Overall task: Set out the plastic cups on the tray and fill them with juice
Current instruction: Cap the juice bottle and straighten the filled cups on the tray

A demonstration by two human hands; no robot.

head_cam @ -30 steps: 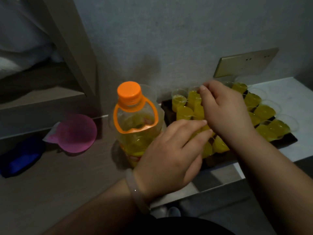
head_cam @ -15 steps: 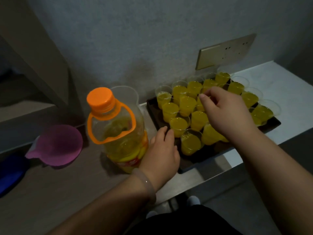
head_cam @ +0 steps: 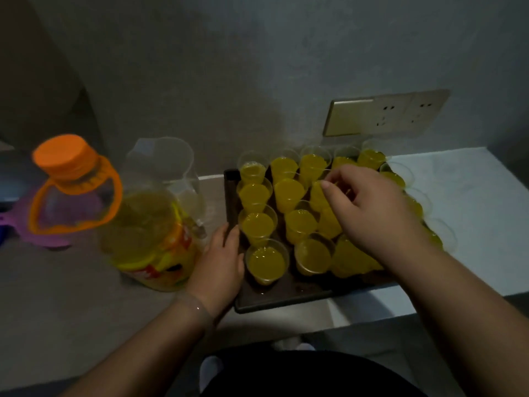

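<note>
A dark tray (head_cam: 286, 293) holds several clear plastic cups (head_cam: 266, 263) filled with yellow juice, packed in rows. My left hand (head_cam: 220, 262) rests against the tray's left rim, its fingers lying fairly straight along the edge. My right hand (head_cam: 372, 210) hovers over the middle rows with curled fingers, and its thumb and forefinger pinch the rim of one filled cup (head_cam: 317, 193). This hand and forearm hide several cups on the right side. A large juice bottle (head_cam: 143, 230) with an orange cap and handle stands left of the tray, capped and part full.
A clear plastic jug (head_cam: 169, 164) stands behind the bottle against the wall. A purple plastic piece (head_cam: 20, 213) lies at far left. A wall socket plate (head_cam: 386, 113) sits above the tray. The white counter (head_cam: 472, 210) extends right, with its front edge close to me.
My left hand has drawn back from above the cups to the tray's left rim. My right hand has stayed over the middle cups, shifting slightly. The view has tilted and moved rightward.
</note>
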